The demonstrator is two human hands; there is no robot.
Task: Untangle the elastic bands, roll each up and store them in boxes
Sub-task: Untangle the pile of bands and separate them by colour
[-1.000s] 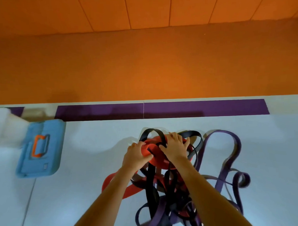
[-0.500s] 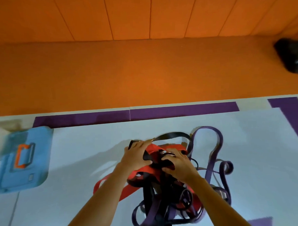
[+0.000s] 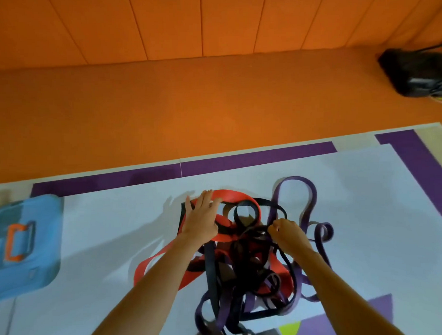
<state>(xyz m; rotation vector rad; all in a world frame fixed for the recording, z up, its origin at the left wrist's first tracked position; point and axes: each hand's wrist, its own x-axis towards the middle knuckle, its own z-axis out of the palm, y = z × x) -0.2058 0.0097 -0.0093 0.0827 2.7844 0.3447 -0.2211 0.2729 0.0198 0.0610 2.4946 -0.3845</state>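
A tangle of red [image 3: 232, 195], black [image 3: 211, 268] and purple [image 3: 312, 196] elastic bands lies on the pale floor mat in front of me. My left hand [image 3: 201, 219] rests flat on the red band at the pile's far left, fingers spread. My right hand [image 3: 287, 231] is closed around black and purple strands at the pile's right side. A blue box [image 3: 22, 245] with an orange handle sits at the left edge, lid closed.
The pale mat [image 3: 111, 226] has purple border stripes [image 3: 240, 163] at the back and right. Beyond lies an orange floor and wall. A black bag [image 3: 417, 72] sits at the far right. A purple and yellow-green patch shows at the bottom right.
My left hand has opened and slid up onto the red band's far loop. My right hand has shifted right and closed on dark strands. The view has turned a little to the right.
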